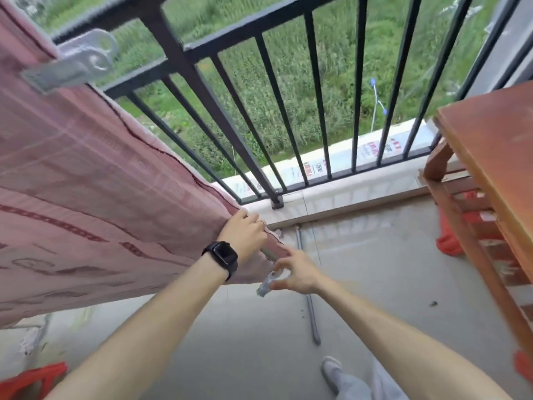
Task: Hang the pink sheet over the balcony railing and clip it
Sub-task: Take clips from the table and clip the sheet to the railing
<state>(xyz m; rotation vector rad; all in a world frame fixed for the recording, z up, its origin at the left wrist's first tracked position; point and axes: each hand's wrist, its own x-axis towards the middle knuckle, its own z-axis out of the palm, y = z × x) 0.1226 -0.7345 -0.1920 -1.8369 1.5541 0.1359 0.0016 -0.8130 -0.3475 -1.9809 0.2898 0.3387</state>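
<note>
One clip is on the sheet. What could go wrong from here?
Only one large clip shows holding the pink sheet on the railing; a tug from the left hand gripping its lower corner might drag it off. The right hand merely pinches the small clip, so it could drop.

Illegible red print on ledge wrapping

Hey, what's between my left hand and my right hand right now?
In the head view, the bottom corner of the pink sheet lies between them. The left hand grips it, and the right hand pinches a grey clip just beneath it.
</note>
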